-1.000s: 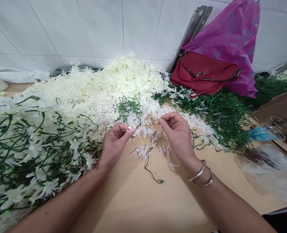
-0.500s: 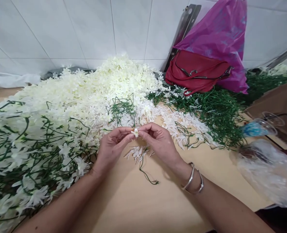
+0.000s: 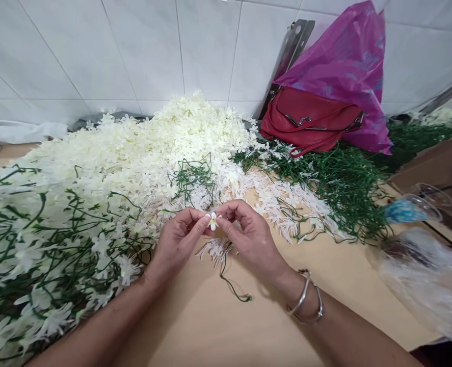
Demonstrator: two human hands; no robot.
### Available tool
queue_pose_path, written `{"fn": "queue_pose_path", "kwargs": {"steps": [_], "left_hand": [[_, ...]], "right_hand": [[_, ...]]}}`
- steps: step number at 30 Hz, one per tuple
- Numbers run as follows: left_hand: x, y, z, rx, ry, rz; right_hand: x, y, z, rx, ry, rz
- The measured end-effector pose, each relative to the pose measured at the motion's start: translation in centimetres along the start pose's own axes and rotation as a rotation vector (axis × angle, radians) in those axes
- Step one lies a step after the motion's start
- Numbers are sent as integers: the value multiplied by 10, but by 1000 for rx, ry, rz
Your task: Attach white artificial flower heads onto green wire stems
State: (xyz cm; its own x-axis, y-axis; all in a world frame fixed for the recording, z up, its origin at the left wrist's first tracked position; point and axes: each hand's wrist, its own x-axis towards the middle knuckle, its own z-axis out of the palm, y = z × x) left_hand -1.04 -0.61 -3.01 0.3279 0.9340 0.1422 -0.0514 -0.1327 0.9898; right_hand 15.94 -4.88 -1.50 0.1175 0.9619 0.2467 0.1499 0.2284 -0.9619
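Note:
A small white artificial flower (image 3: 213,221) is pinched between my two hands above the table (image 3: 203,316). My left hand (image 3: 183,237) grips its left side with thumb and fingertips. From the right, my right hand (image 3: 246,234) pinches the same flower; two metal bangles (image 3: 306,296) circle that wrist. Just below my fingers lie a tuft of white stamen-like strands (image 3: 216,248) and a green plastic stem (image 3: 231,286). Behind my hands sits a small tangle of green stems (image 3: 193,177) on the white strands.
Loose cream blossoms (image 3: 164,132) are heaped against the tiled wall. White flowers on green stems (image 3: 57,244) cover the left side. Green stems (image 3: 336,183) lie before a red handbag (image 3: 313,117) and a purple bag (image 3: 348,61). Clear plastic (image 3: 424,280) and a plastic cup (image 3: 409,210) are at right.
The flower has turned so its petals face me more openly. Both hands still pinch it. The whole view has shifted slightly, with the scene sitting lower in the picture.

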Motion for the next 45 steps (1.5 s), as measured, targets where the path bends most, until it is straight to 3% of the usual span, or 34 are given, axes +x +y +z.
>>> {"fn": "queue_pose_path", "kwargs": {"steps": [10,16,21,28,32,39,45], "left_hand": [[0,6,2,-52,-4,-10],[0,6,1,-31,4,4],[1,6,1,-71,75,-30],[2,3,2,-114,66,-32],[-2,4,0,20,59,72],[-9,6,0,433,53,391],[-8,4,0,376,15,318]], "right_hand": [[-1,-1,0,-114,-14,-123],[1,2,0,50,59,28],[7,8,-7,57,187,39],[8,9,-10,-4,151,19],[9,7,-12,-49,128,20],[10,3,-9,61,145,31],[1,2,-3,18,45,-12]]}}
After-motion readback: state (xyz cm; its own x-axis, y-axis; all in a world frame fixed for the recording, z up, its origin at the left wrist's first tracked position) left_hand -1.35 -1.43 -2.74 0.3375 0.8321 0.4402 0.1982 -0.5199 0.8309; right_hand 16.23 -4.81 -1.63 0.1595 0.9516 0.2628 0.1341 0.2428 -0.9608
